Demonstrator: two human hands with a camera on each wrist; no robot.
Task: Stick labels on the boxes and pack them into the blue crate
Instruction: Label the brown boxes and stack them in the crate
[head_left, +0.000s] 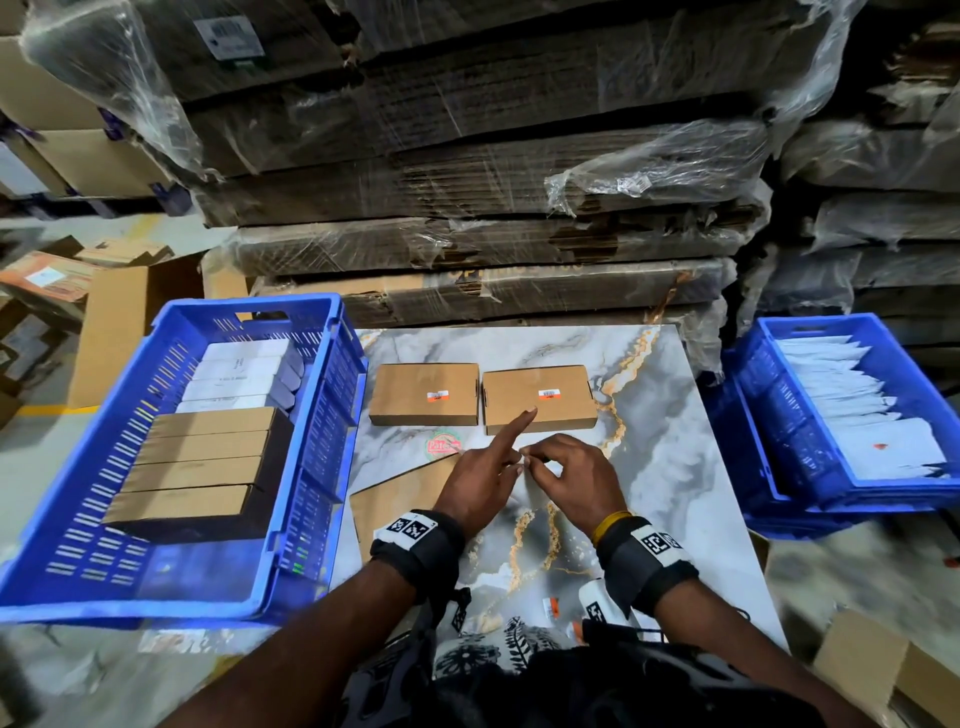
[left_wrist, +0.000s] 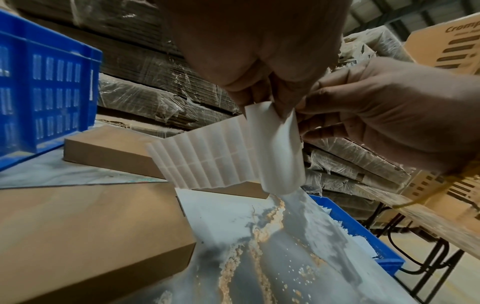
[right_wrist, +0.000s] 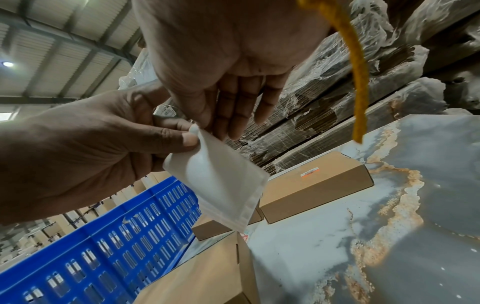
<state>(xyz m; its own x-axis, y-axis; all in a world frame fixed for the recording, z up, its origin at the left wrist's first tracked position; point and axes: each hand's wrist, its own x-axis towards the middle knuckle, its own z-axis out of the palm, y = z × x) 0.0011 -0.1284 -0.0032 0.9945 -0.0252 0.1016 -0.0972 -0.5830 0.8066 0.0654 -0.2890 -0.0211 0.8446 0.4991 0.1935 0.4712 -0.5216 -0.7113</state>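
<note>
Beside the bright blue crate (head_left: 171, 441) with its slotted walls, the tabletop (head_left: 675, 467) is grey-white marble veined in gold. The plain brown boxes (head_left: 424, 393) there carry white-and-orange barcode labels (head_left: 438, 396). The label sheet (left_wrist: 275, 152) is blank white.

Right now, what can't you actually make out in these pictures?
- Print on the orange labels: too small in the head view, blurred in the right wrist view.
- Label sheet face: only its back shows in both wrist views.
- Third box top: both hands cover it, so any label is hidden.
- Blue crate floor: covered by packed boxes.
</note>
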